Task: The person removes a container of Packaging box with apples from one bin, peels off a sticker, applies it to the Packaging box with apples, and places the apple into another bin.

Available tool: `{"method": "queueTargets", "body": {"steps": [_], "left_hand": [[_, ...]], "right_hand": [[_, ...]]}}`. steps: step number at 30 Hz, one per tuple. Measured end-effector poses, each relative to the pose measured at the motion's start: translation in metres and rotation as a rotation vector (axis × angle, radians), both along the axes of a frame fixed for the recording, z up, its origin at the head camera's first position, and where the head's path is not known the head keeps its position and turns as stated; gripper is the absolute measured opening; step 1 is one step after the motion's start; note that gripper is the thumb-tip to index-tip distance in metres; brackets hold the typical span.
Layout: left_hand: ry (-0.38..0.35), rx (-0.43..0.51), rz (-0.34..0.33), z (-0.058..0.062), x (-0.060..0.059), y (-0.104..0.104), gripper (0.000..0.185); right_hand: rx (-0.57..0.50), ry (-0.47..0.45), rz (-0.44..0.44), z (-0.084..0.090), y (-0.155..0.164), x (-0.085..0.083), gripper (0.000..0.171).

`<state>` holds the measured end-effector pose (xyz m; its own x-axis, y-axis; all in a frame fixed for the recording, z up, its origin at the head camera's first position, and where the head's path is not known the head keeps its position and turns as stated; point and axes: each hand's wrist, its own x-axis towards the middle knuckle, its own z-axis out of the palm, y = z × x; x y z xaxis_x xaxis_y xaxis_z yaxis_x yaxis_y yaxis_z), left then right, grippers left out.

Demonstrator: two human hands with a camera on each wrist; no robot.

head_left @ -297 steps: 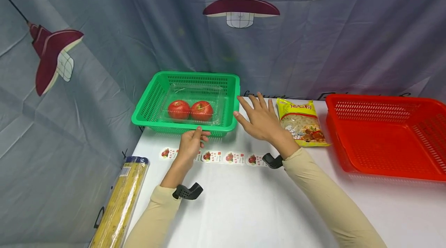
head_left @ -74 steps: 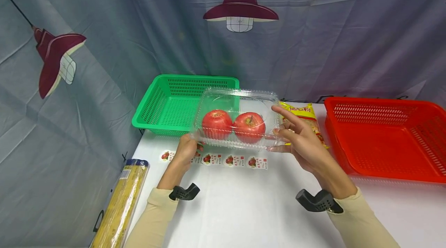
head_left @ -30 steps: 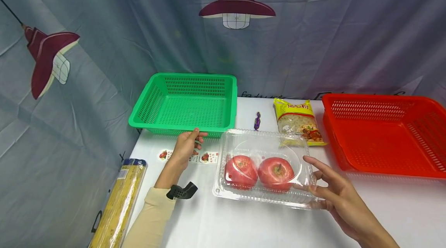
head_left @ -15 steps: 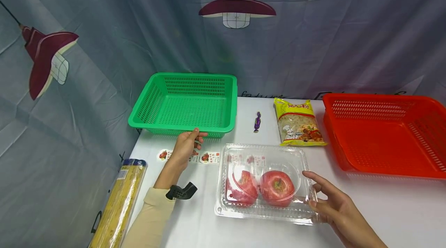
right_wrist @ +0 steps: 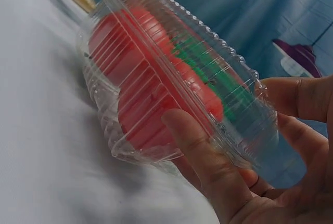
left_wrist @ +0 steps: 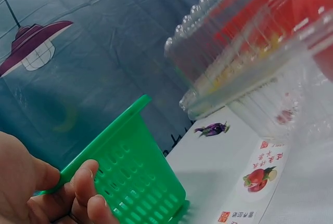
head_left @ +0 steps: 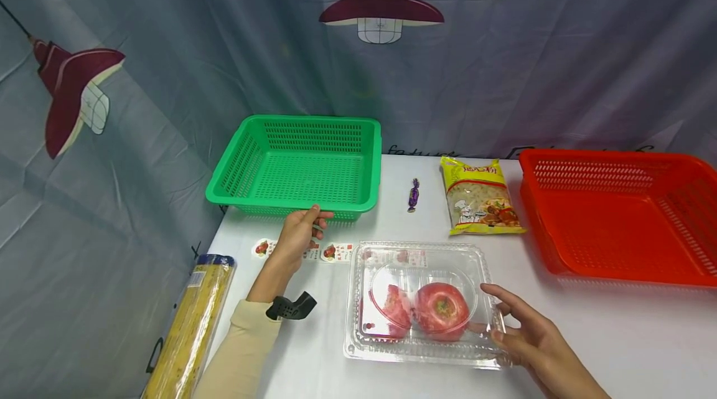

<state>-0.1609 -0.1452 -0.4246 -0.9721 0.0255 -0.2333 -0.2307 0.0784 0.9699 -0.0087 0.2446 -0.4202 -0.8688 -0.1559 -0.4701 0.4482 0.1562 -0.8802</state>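
Right fingers point(head_left: 512, 301) are gripping the clear box point(head_left: 421, 277) on or just above the desk point(head_left: 313, 349) (contact isn't showing); left fingers point(left_wrist: 85, 185) are pinching the green basket point(head_left: 280, 203). Level handling should be keeping both apples point(head_left: 442, 310) settled.

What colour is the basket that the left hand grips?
The basket is green, on both rim and slotted walls; it shows best in the head view.

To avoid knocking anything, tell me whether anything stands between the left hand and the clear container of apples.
Nothing visible blocks the way; only a strip of fruit stickers lies flat between the left hand and the clear plastic clamshell. That hand pinches the green plastic basket, so it must likely let go first.
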Motion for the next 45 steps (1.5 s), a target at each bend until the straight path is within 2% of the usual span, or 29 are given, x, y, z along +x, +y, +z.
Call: {"method": "queueTargets", "body": {"steps": [6, 13, 17, 20, 24, 27, 31, 34, 38, 41, 45], "left_hand": [[0.0, -0.004, 0.013, -0.002, 0.0, -0.001, 0.047], [0.013, -0.016, 0.011, -0.002, 0.001, 0.001, 0.047], [0.017, -0.035, -0.011, 0.0, 0.001, -0.001, 0.049], [0.012, -0.09, -0.043, 0.002, 0.002, -0.003, 0.05], [0.011, -0.219, -0.096, 0.007, 0.003, -0.007, 0.049], [0.028, -0.333, -0.143, 0.011, 0.005, -0.011, 0.04], [0.095, -0.541, -0.177, 0.011, 0.008, -0.02, 0.03], [0.13, -0.72, -0.152, 0.011, 0.011, -0.028, 0.027], [0.115, -0.902, -0.099, 0.011, 0.015, -0.039, 0.031], [0.105, -0.996, -0.063, 0.009, 0.018, -0.047, 0.034], [0.125, -1.105, -0.031, 0.0, 0.022, -0.053, 0.036]], "right_hand": [[-0.03, 0.008, 0.016, -0.007, -0.002, -0.002, 0.064], [0.027, 0.042, 0.017, -0.016, -0.002, -0.003, 0.066], [0.039, 0.113, 0.054, -0.019, 0.0, -0.003, 0.066], [0.035, 0.175, 0.087, -0.02, 0.002, -0.002, 0.065], [0.026, 0.205, 0.106, -0.021, 0.003, -0.002, 0.064], [0.02, 0.208, 0.102, -0.023, 0.003, -0.002, 0.064], [0.016, 0.196, 0.09, -0.024, 0.003, -0.003, 0.063], [0.019, 0.198, 0.089, -0.024, 0.003, -0.003, 0.063], [0.043, 0.164, 0.089, -0.023, 0.004, -0.003, 0.065], [0.057, 0.132, 0.09, -0.022, 0.005, -0.004, 0.065], [0.044, 0.134, 0.09, -0.022, 0.005, -0.004, 0.064]]}}
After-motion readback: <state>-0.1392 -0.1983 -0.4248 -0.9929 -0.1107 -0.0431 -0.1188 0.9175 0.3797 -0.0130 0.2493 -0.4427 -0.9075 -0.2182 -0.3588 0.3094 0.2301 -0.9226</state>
